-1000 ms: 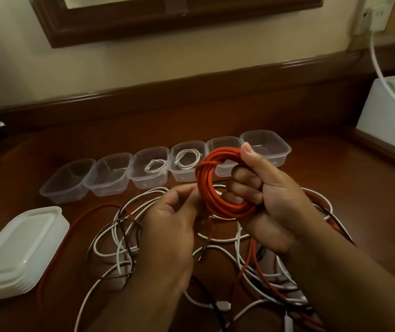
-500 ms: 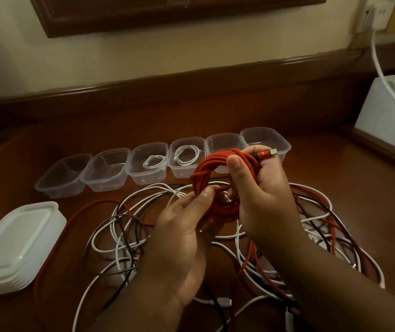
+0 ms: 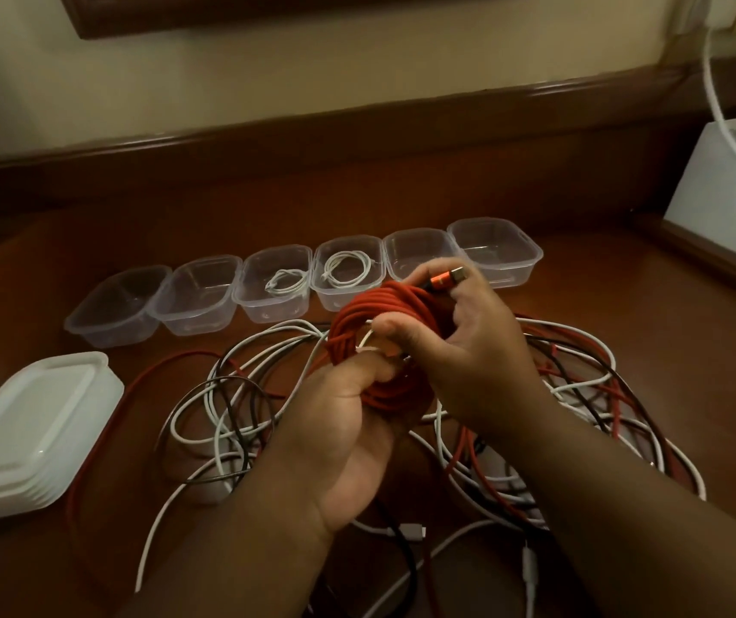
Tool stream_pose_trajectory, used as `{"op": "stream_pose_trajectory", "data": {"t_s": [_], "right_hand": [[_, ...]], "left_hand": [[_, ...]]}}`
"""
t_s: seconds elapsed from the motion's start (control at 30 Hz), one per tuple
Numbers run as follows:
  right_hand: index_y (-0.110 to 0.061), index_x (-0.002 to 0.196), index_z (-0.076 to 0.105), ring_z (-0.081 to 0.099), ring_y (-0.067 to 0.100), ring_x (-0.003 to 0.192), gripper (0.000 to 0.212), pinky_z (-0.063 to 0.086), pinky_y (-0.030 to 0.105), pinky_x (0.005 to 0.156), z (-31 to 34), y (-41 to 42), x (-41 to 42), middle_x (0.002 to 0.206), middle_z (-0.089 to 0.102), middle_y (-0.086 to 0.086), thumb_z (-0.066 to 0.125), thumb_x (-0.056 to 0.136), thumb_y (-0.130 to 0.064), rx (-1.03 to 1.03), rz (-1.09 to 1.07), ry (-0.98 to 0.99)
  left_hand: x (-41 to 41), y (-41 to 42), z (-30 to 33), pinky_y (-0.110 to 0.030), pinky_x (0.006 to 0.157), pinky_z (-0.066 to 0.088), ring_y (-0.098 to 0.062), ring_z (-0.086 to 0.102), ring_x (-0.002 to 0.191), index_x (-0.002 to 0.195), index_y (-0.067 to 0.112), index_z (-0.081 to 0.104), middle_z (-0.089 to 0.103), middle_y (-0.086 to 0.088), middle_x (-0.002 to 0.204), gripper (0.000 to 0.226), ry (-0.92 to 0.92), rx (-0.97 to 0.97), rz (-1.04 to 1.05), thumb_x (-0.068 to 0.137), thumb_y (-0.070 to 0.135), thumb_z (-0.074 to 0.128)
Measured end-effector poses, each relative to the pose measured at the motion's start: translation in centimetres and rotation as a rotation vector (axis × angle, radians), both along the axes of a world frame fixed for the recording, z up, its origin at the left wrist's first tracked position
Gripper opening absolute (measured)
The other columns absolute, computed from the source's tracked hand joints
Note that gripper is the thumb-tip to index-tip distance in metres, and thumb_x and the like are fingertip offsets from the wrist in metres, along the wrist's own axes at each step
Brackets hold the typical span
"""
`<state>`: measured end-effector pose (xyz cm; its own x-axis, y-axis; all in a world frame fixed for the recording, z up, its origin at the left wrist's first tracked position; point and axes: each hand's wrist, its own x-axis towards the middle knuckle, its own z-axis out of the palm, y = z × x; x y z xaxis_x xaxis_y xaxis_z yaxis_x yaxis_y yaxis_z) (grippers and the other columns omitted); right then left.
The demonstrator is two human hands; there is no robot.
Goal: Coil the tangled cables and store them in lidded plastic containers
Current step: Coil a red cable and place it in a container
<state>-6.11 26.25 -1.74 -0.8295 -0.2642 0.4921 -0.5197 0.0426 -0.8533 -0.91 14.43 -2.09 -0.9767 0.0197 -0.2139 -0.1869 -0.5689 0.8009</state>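
Note:
A coiled red cable (image 3: 384, 314) is held above the table between both hands. My right hand (image 3: 460, 350) grips the coil's right side, and the orange USB plug (image 3: 446, 278) sticks out above its fingers. My left hand (image 3: 348, 408) holds the coil from below, thumb pressed on its lower left. Under the hands lies a tangle of white, black and red cables (image 3: 245, 394). Behind it stands a row of several clear plastic containers (image 3: 498, 247); two hold small white coils, one (image 3: 286, 283) and another (image 3: 348, 269).
A stack of white lids (image 3: 31, 430) sits at the left on the wooden table (image 3: 625, 305). A white box (image 3: 732, 189) with a white cord (image 3: 723, 113) running to a wall outlet stands at the right. A raised wooden ledge runs along the back.
The coil has dropped lower and tilted flatter. My right hand turned over it, bringing the orange plug into view on top. My left hand moved under the coil.

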Motion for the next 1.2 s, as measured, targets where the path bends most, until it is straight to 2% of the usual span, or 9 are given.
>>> {"op": "stream_pose_trajectory", "data": {"t_s": [0.17,0.3,0.37,0.5,0.6,0.7,0.9,1.07,1.2], "right_hand": [[-0.033,0.097,0.053,0.070,0.003,0.082,0.036,0.055,0.018,0.069,0.2,0.7,-0.4,0.086,0.067,-0.010,0.080,0.074,-0.034,0.076,0.051,0.062],[-0.030,0.100,0.052,0.069,0.003,0.081,0.033,0.059,0.026,0.068,-0.3,0.4,-0.3,0.086,0.068,-0.010,0.078,0.080,-0.035,0.136,-0.042,0.161],[-0.029,0.099,0.051,0.070,0.004,0.079,0.032,0.059,0.029,0.068,-0.4,0.2,-0.3,0.084,0.068,-0.007,0.077,0.081,-0.035,0.129,-0.033,0.125],[-0.032,0.098,0.049,0.069,0.001,0.078,0.030,0.055,0.017,0.068,-0.6,0.1,-0.2,0.082,0.066,-0.009,0.076,0.083,-0.030,0.100,-0.017,0.125],[-0.033,0.103,0.047,0.064,-0.006,0.088,0.033,0.051,0.010,0.071,-1.0,0.0,-0.3,0.085,0.061,-0.019,0.073,0.083,-0.035,0.151,-0.076,0.211],[-0.036,0.105,0.046,0.059,-0.015,0.088,0.036,0.047,0.005,0.072,-1.3,0.1,-0.5,0.085,0.055,-0.025,0.075,0.084,-0.031,0.171,-0.113,0.307],[-0.032,0.108,0.046,0.064,0.006,0.081,0.035,0.051,0.016,0.064,-1.3,0.3,-0.5,0.083,0.065,-0.008,0.071,0.084,-0.037,0.131,-0.176,0.397],[-0.030,0.099,0.050,0.067,0.005,0.071,0.027,0.050,0.015,0.060,-0.8,0.5,-0.8,0.077,0.065,-0.009,0.074,0.087,-0.025,0.026,-0.167,0.217],[-0.025,0.094,0.053,0.064,0.007,0.060,0.022,0.047,0.015,0.054,-0.8,0.3,-1.0,0.069,0.064,-0.005,0.074,0.088,-0.024,-0.066,-0.164,0.097]], "left_hand": [[-0.8,-0.5,-0.9,-0.032,0.075,0.060,-0.026,0.068,0.095,0.115,-0.007,0.063,0.068,-0.020,0.106,0.041,-0.001,-0.048,0.062,0.079,-0.004,0.043],[-1.2,-0.4,-1.2,-0.040,0.087,0.059,-0.032,0.065,0.103,0.120,-0.010,0.058,0.062,-0.032,0.118,0.043,0.009,-0.083,0.109,0.084,-0.007,0.035],[-1.2,-0.6,-1.3,-0.041,0.087,0.059,-0.031,0.065,0.100,0.118,-0.008,0.061,0.064,-0.029,0.111,0.043,0.018,-0.096,0.098,0.084,-0.006,0.034],[-1.2,-0.7,-1.2,-0.037,0.079,0.060,-0.030,0.067,0.097,0.115,-0.006,0.064,0.068,-0.021,0.107,0.042,0.019,-0.153,0.081,0.084,-0.004,0.036],[-1.0,-0.2,-1.0,-0.031,0.070,0.059,-0.021,0.073,0.089,0.109,0.008,0.071,0.076,-0.010,0.100,0.031,0.067,-0.314,0.085,0.097,0.007,0.042],[-0.8,0.0,-1.0,-0.027,0.068,0.057,-0.017,0.074,0.090,0.118,0.014,0.067,0.076,-0.005,0.101,0.030,0.083,-0.410,0.098,0.100,0.008,0.044],[-0.8,-0.5,-0.5,-0.037,0.082,0.052,-0.023,0.070,0.093,0.122,0.004,0.062,0.073,-0.011,0.103,0.029,0.074,-0.346,0.054,0.100,0.005,0.043],[-0.8,-0.5,-0.2,-0.032,0.068,0.052,-0.022,0.068,0.085,0.122,-0.005,0.055,0.067,-0.013,0.096,0.030,0.078,-0.322,0.014,0.094,-0.005,0.043],[-0.8,-0.6,-0.3,-0.034,0.070,0.056,-0.022,0.071,0.080,0.109,0.013,0.064,0.074,-0.010,0.094,0.024,0.099,-0.436,0.033,0.094,-0.001,0.052]]}}
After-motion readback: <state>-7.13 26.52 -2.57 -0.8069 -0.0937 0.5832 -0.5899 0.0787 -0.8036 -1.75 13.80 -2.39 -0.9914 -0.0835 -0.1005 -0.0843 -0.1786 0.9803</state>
